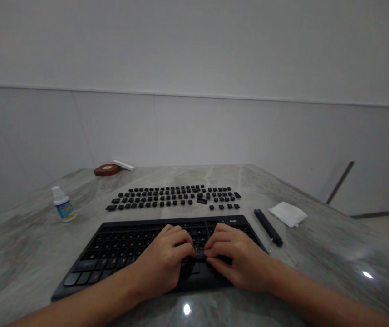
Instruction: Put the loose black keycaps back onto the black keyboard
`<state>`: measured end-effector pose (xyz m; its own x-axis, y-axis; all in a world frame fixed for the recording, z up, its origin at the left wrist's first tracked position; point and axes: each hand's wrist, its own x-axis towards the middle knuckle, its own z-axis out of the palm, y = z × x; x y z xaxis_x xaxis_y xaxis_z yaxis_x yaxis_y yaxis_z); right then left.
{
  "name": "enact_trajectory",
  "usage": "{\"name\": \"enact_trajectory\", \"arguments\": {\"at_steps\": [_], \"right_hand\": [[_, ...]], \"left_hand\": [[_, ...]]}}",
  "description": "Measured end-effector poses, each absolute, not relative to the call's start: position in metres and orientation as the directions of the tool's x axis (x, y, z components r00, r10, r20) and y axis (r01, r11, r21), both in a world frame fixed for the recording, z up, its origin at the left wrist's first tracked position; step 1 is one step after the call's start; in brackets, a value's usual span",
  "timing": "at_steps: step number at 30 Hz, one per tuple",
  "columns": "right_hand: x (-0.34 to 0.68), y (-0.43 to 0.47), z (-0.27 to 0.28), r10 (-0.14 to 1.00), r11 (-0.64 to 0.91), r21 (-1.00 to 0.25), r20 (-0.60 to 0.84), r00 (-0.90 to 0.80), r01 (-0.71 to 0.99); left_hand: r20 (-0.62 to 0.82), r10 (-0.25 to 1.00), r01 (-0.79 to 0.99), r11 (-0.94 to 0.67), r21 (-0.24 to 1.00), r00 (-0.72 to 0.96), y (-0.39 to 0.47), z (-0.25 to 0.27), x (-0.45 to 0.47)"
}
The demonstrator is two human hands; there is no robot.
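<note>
From where I stand, the pale wall (194, 59) fills the far side, and below it spreads a grey marbled table (10, 259). The black keyboard (126, 249) lies on the tabletop right in front of the person; take it as the dial's centre. Flat keys sit at its seven-to-eight o'clock corner, while farther rows show exposed sockets. The left hand (167, 259) and right hand (237, 254) bend over it, fingertips near each other; on each, thumb and fingers are drawn close together. The fingers hide what is between them, so I can't tell whether either grips a key. A white pad (288, 214) lies at two o'clock, a black rod (268, 228) just nearer. At ten stands a white-capped bottle (64, 206); at eleven, a reddish-brown case (107, 170) with a white strip (124, 165) beside it. Smallest, loose keycaps (167, 197) line up in rows at twelve.
</note>
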<state>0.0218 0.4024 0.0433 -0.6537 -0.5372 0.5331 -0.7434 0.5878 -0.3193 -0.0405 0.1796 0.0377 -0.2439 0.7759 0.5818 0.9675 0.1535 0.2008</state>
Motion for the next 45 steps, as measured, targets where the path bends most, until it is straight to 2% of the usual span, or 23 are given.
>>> {"name": "enact_trajectory", "arguments": {"at_steps": [21,29,45], "right_hand": [[0.0212,0.4049,0.0389,-0.508,0.594,-0.351,0.534,-0.676,-0.724],[0.0212,0.4039,0.0438,-0.531,0.599,-0.338,0.511,-0.676,-0.726],[0.0175,0.4096,0.0417,-0.576,0.534,-0.307,0.550,-0.605,-0.788]], "left_hand": [[0.583,0.770,0.963,0.159,0.215,-0.258,0.1793,0.0345,-0.0418],[0.577,0.779,0.968,0.161,0.193,-0.245,0.1799,0.0369,-0.0405],[0.591,0.773,0.970,0.138,0.202,-0.233,0.1794,0.0319,-0.0442]]}}
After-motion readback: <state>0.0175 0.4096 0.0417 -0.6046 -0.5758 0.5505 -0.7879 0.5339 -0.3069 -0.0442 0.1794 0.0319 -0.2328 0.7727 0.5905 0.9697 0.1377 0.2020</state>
